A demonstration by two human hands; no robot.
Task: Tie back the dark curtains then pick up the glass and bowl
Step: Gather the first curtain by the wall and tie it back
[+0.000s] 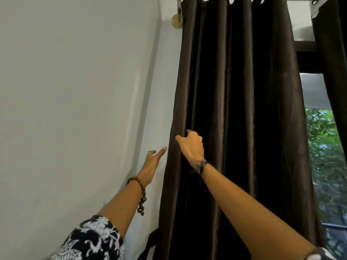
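Observation:
A dark brown curtain hangs in folds from a rail at the top, bunched toward the left of the window. My right hand pinches the curtain's left edge at mid height. My left hand is stretched out with its fingers apart, just left of that edge, between the curtain and the wall, holding nothing. A dark tie-back strap hangs by the wall at the bottom. A second dark curtain hangs at the far right. No glass or bowl is in view.
A plain white wall fills the left half. A round brass knob sits on the wall near the rail bracket. Window glass with green foliage outside shows at the right between the curtains.

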